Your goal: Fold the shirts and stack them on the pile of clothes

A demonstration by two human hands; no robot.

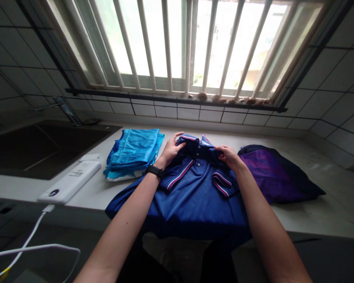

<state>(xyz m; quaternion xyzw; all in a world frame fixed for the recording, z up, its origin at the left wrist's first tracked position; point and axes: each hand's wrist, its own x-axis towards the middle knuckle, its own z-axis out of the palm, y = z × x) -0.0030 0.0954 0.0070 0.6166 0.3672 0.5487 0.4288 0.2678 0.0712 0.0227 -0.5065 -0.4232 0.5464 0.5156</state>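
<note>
A dark blue polo shirt (194, 196) with red and white striped trim lies front up on the pale counter (327, 196), its lower part hanging over the near edge. My left hand (171, 149), with a black band on its wrist, pinches the left side of the collar. On the other side, my right hand (228, 156) grips the collar near the shoulder. Both sleeves are folded in over the chest.
A folded stack of turquoise cloth (134, 151) sits left of the shirt, a purple and dark garment (274, 173) right of it. A white power bank (72, 181) with a white cable (29, 247) lies by the dark sink (32, 145). Barred window (188, 43) behind.
</note>
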